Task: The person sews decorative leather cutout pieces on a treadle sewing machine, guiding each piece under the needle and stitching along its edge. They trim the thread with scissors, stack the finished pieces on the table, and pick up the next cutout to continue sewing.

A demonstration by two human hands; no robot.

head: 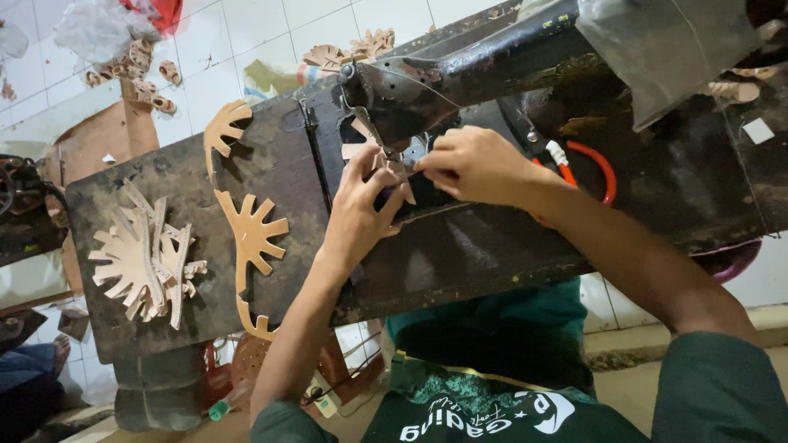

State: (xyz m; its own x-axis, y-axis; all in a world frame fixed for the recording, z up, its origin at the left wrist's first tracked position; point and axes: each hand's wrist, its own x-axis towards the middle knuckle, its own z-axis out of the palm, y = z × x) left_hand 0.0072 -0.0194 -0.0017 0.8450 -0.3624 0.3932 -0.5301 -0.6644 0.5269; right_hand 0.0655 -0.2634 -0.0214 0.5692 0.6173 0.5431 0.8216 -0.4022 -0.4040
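Your left hand (361, 205) and right hand (472, 164) both pinch a tan leather cutout (386, 168) at centre frame, under the black sewing machine's (460, 70) needle. More fan-shaped cutouts (148, 262) are stacked at the left of the dark table (271, 164).

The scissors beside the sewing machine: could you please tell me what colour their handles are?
Orange-red loop handles, shown in the head view, just past the right hand.

We see dim, warm indoor light with bright glare on the white floor tiles (246, 41) beyond our fingers; dark shadow beneath them, edges bent and slightly soft.
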